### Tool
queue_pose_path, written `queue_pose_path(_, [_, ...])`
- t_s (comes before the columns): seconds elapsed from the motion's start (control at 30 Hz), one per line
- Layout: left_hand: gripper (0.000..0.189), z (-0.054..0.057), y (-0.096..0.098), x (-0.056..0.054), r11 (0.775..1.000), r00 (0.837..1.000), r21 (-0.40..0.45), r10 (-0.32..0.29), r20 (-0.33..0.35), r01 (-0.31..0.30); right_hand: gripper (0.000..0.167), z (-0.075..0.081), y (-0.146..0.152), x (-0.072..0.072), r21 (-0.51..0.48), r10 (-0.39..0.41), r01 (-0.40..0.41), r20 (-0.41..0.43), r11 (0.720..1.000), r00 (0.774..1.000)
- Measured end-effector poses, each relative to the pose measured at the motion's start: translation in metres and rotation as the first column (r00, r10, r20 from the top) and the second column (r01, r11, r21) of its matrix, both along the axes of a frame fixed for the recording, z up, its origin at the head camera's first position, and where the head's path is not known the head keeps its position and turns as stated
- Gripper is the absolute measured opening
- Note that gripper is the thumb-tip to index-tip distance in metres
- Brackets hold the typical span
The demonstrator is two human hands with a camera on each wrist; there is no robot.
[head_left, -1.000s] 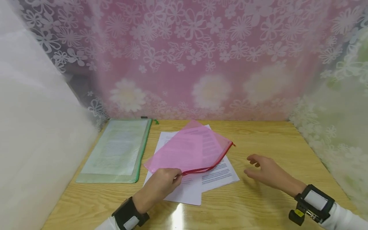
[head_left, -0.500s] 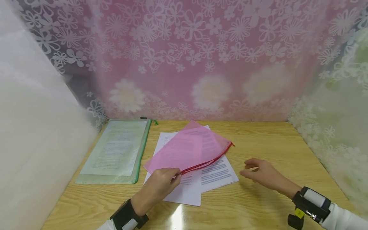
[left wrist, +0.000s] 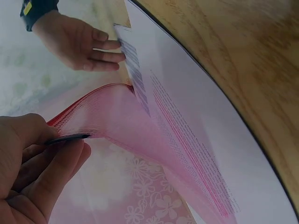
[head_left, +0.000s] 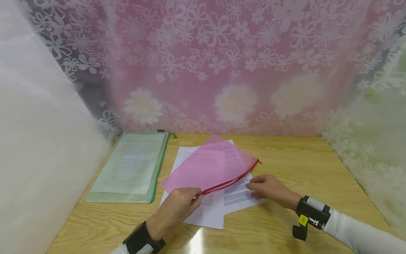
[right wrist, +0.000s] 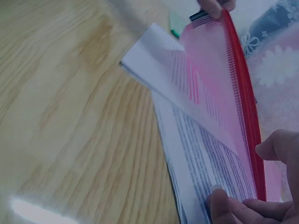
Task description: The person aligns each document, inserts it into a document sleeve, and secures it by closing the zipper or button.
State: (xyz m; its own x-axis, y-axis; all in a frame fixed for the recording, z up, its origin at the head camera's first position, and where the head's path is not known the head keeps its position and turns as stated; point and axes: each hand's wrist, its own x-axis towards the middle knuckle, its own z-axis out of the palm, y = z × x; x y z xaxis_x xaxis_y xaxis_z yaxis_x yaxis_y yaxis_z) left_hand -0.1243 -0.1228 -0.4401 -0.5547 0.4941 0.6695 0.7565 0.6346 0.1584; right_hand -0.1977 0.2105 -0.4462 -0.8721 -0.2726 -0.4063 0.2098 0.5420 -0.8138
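Observation:
My left hand [head_left: 179,206] pinches the near corner of a pink mesh zipper pouch [head_left: 203,167] between thumb and fingers. In the left wrist view a dark tab [left wrist: 67,138] shows between those fingertips. The pouch's red zipper edge [right wrist: 240,88] is lifted and runs to the right, its mouth slightly parted. Beneath the pouch lie two overlapping stacks of printed paper, a left one [head_left: 209,217] and a right one [head_left: 238,201]. My right hand [head_left: 271,190] hovers over the right stack's outer edge, fingers loosely bent, thumb close to the zipper edge in the right wrist view.
A green mesh zipper pouch [head_left: 130,165] with printed paper inside lies at the left on the wooden table [head_left: 295,155]. A pink flowered curtain [head_left: 196,88] hangs behind the table, with pale sheeting [head_left: 47,141] along the left side.
My right hand has moved left from over the bare wood to the right paper stack. The left hand keeps its pinch on the pink pouch, which stays nearly still.

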Motion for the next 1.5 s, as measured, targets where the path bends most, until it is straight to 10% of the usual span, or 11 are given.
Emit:
queue_pose_path(0.4, [0.022, -0.003, 0.002, 0.002, 0.999, 0.999, -0.003, -0.035, -0.029, 0.035, 0.041, -0.011, -0.017, -0.017, -0.243, 0.03, 0.001, 0.124, 0.97, 0.992])
queue_pose_path(0.87, [0.025, -0.007, 0.002, 0.006, 0.995, 0.996, -0.038, -0.088, -0.004, 0.088, 0.027, -0.018, -0.013, -0.027, -0.44, -0.076, 0.238, 0.355, 0.866, 0.932])
queue_pose_path(1.23, [0.012, -0.009, 0.005, 0.009, 0.991, 0.992, -0.097, -0.079, 0.095, 0.088, 0.017, -0.015, -0.017, -0.031, -0.31, -0.077, 0.148, 0.23, 0.939, 0.97])
queue_pose_path(1.5, [0.013, -0.01, 0.004, 0.008, 0.981, 0.993, -0.151, -0.117, 0.035, 0.121, 0.015, -0.016, -0.018, -0.029, -0.268, -0.044, 0.087, 0.162, 0.96, 0.986])
